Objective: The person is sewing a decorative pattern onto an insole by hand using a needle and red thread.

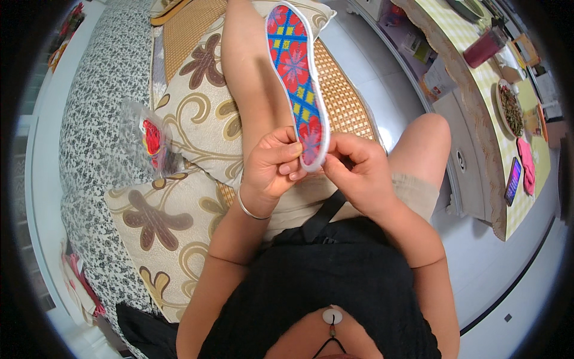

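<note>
An embroidered insole (294,66) with red, pink, blue and yellow stitching and a white rim stands out away from me above my lap. At its narrower near end, my left hand (276,161) is closed on the left edge, thumb on the patterned face and fingers beneath. My right hand (359,170) is closed at the right edge of that same end, with thumb and curled forefinger pinched against the white rim. Whether a small thing such as a needle or thread is also between those fingertips, I cannot tell.
Left of me, a clear plastic bag (134,128) with red thread (153,140) lies by patterned cushions (158,221) on the sofa. On the right, a cloth-covered table (478,78) bears a plate of food (509,107), a phone (513,181), a pink cloth (526,164) and a dark red cup (485,48).
</note>
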Demonstrator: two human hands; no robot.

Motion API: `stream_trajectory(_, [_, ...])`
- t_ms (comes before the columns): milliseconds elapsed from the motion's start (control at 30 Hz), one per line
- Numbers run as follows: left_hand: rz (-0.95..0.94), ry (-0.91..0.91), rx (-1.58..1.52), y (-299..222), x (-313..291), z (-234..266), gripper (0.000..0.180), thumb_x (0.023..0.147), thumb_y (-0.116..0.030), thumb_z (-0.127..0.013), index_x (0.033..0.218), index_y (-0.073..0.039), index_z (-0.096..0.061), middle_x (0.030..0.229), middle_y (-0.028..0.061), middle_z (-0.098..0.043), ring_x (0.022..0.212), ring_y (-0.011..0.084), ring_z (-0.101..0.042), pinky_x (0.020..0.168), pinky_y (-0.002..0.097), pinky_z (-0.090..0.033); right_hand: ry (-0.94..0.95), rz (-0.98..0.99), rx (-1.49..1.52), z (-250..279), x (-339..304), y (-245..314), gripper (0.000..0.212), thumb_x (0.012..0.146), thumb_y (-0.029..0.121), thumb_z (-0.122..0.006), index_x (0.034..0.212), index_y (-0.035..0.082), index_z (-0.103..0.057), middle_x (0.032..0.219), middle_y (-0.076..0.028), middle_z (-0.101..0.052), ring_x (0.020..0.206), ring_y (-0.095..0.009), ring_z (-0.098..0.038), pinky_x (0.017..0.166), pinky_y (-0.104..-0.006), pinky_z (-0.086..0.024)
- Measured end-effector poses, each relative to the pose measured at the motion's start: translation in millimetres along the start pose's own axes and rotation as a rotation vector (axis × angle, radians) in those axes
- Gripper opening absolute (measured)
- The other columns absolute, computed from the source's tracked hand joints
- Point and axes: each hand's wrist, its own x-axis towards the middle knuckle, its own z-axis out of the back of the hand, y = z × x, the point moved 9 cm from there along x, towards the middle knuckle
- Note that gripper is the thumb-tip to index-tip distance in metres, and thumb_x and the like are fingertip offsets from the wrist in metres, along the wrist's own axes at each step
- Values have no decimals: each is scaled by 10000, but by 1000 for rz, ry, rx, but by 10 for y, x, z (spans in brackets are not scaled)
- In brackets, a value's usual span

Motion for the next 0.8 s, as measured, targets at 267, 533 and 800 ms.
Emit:
stream_trajectory(267, [-127,-141,236,-131,-134,-213,31,821,36,-584,841,27,-562,712,66,-579,476,47,-429,446,202,-362,51,-181,329,67,-35,-400,225,848,32,-602,1071,10,-587,947,-14,-628,827,-71,-580,704,-214,-471])
stream_trajectory(533, [-306,-193,367,-288,-192,-270,60,799,76,-579,836,34,-558,760,100,-608,472,45,-424,435,198,-362,-283,139,60,376,-36,-233,197,847,14,-575,1043,21,-596,978,-53,-613,862,-112,-555,729,-248,-449])
stream_trajectory(800, [-409,-251,553,-364,-230,-334,65,804,47,-613,833,18,-563,711,49,-608,508,31,-463,455,176,-364,-188,866,-817,-107,-225,706,242,665,36,-693,900,71,-645,1017,-113,-608,865,-275,-548,734,-357,-451])
